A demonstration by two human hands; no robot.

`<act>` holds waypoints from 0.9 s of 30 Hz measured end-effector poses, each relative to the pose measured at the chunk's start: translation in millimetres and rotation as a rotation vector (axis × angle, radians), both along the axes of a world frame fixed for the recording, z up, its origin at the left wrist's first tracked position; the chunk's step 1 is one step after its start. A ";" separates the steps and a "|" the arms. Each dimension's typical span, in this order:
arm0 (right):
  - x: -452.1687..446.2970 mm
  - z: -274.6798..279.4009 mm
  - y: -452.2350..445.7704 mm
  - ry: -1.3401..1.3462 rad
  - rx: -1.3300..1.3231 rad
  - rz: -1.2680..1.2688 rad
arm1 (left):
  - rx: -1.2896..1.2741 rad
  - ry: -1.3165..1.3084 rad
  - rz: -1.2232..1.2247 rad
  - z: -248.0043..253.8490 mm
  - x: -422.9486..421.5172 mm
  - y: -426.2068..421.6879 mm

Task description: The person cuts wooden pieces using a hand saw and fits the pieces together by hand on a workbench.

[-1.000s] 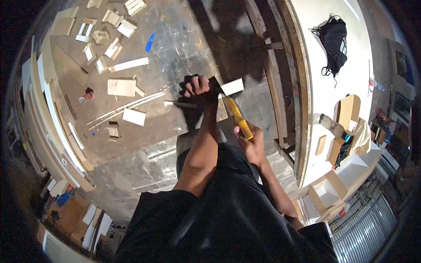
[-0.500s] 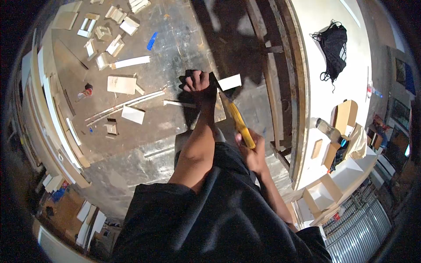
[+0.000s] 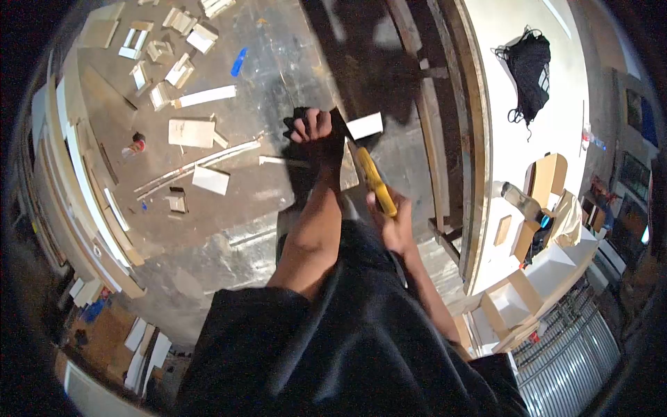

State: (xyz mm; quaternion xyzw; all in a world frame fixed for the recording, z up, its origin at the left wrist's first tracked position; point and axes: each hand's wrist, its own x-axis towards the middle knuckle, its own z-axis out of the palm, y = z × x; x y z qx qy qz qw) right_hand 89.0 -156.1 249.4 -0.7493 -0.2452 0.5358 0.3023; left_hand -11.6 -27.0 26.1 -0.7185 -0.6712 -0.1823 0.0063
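Observation:
My right hand is wrapped round the yellow handle of a saw. The dark blade runs up and left from the handle, beside a white-faced wood piece that sticks out past the table edge. My left hand, its fingers curled, lies just left of the blade, partly in shadow. What it grips underneath cannot be made out. Below it a thin white strip lies on the worn tabletop.
Small wooden assemblies, a flat board and long strips lie at left. A white table at right holds black cloth, a bottle and open boxes. Wooden beams run alongside.
The saw and my right hand moved down and right, then back up and left. My left hand stays in nearly the same place beside the blade. The view has shifted slightly.

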 end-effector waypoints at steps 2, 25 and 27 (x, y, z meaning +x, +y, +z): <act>0.3 8.8 -4.2 0.088 -0.103 -0.033 | 0.023 -0.032 -0.005 1.6 1.7 5.4; 0.0 7.6 -3.8 0.021 -0.098 -0.013 | -0.039 0.014 0.051 -25.7 1.2 -1.9; -3.4 11.3 -4.6 0.019 -0.052 -0.100 | -0.108 -0.022 0.064 -21.5 0.8 0.4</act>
